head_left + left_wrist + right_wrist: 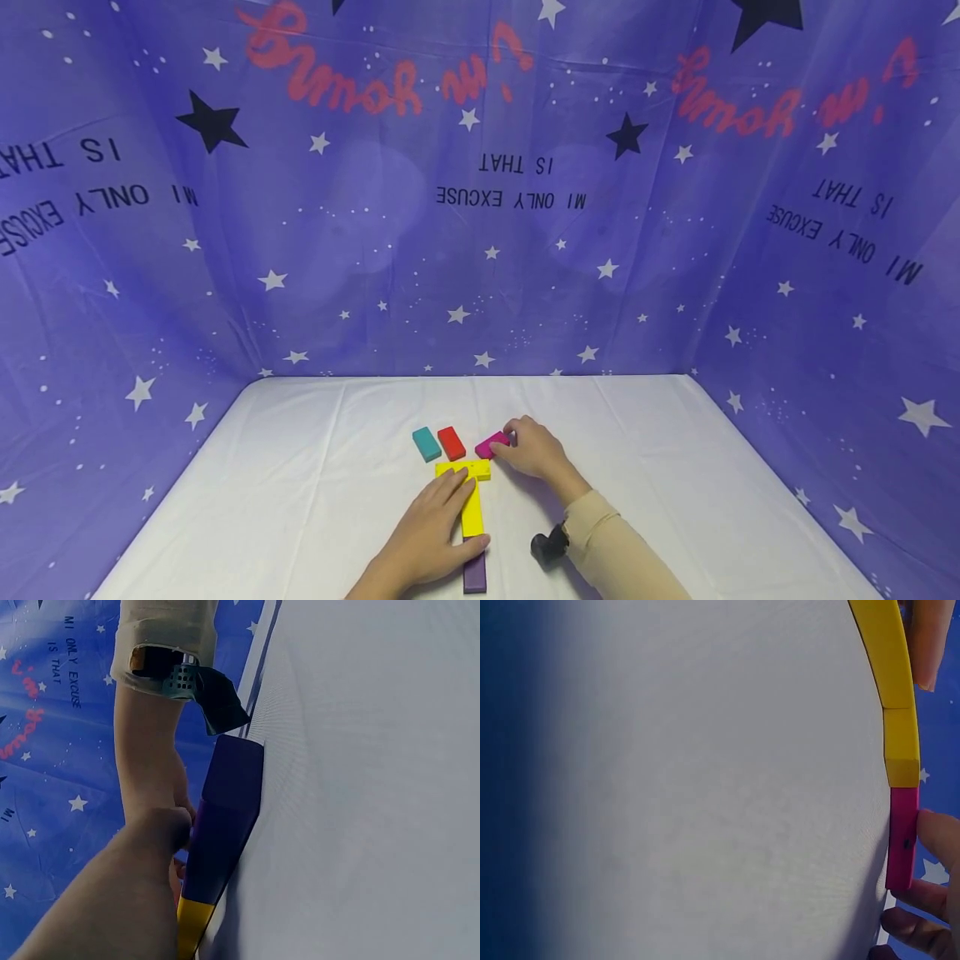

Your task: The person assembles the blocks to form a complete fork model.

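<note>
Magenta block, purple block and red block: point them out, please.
Magenta block (491,442): head view, top face.
Purple block (474,574): head view, top face.
Red block (452,442): head view, top face.

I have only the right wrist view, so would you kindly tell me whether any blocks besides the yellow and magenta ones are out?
Observer: Yes, a teal block and a red block lie next to each other.
Operator: Thank you; what adjoins the long yellow block where it leaves my picture?
Observer: A purple block, in line with it.
Operator: And where is the left hand's thumb?
Observer: Across the purple block, near where it meets the yellow.
</note>
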A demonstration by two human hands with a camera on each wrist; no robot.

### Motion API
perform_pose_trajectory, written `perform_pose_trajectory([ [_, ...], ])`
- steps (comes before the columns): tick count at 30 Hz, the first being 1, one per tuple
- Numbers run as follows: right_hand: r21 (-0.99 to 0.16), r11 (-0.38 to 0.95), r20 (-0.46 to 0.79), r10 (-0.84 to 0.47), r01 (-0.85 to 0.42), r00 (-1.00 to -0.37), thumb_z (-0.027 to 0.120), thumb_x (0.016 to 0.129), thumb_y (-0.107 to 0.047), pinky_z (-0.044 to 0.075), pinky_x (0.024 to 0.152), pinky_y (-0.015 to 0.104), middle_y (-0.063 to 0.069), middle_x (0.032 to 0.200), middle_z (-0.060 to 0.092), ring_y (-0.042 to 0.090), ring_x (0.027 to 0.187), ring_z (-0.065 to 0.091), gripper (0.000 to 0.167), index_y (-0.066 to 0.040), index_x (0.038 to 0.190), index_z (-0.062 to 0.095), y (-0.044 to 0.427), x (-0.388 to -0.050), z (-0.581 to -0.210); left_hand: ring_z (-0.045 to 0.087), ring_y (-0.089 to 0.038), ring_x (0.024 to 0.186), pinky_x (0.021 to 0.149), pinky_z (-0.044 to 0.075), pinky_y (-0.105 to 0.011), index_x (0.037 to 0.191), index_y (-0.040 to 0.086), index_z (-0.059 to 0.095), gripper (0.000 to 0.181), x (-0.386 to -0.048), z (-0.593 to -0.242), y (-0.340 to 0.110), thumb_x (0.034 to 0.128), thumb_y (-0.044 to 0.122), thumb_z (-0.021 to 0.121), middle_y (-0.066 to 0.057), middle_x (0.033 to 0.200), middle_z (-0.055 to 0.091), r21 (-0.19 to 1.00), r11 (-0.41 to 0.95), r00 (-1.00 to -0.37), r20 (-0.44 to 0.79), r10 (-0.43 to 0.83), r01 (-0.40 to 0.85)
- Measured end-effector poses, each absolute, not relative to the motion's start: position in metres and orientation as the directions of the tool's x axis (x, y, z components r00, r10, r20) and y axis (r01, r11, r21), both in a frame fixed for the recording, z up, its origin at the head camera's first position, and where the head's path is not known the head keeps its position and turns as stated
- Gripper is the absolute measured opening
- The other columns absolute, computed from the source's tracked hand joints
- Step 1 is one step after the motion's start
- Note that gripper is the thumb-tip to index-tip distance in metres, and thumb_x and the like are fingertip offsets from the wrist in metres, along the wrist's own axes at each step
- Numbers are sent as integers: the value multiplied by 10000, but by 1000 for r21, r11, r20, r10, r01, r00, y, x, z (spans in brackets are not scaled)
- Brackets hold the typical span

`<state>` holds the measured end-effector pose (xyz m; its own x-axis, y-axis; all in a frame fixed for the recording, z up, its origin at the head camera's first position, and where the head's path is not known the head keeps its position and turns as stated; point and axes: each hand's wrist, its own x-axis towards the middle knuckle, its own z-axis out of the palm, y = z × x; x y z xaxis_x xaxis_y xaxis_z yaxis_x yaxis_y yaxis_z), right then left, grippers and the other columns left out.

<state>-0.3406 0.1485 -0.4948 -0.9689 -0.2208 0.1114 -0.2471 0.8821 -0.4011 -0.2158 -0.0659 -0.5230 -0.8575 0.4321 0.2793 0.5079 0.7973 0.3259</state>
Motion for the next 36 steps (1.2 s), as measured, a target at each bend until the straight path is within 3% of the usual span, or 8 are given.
perform_pose_trajectory([
  [11,-422,868,119,-234,-263,-965,689,888,-406,451,657,322,17,878,582,156,749,516,360,-114,1097,689,152,-341,-495,371,-269,1457,1191,327,-490,1484,161,467,813,-218,-526,-65,877,699,526,-23,1567,417,331,812,-876,228,426,481],
  [19,-424,866,106,-241,-263,-965,718,823,-529,506,700,326,13,937,600,150,812,546,565,-88,1172,664,149,-341,-496,395,-275,1439,1177,349,-489,1470,151,484,823,-217,-525,-66,880,724,498,-29,1548,444,313,810,-865,259,429,495],
  [30,-385,887,89,-241,-256,-967,715,793,-604,497,676,309,29,976,602,160,832,544,638,-101,1183,660,145,-347,-499,363,-261,1461,1199,318,-485,1495,172,451,862,-219,-525,-65,871,767,457,-9,1573,410,317,820,-879,211,428,476],
  [36,-393,874,108,-267,-288,-958,722,805,-571,520,748,350,65,1026,608,187,886,552,690,-49,1249,636,145,-346,-499,352,-262,1467,1202,309,-491,1500,176,444,857,-219,-525,-65,869,755,476,-7,1576,404,325,822,-884,197,425,468],
])
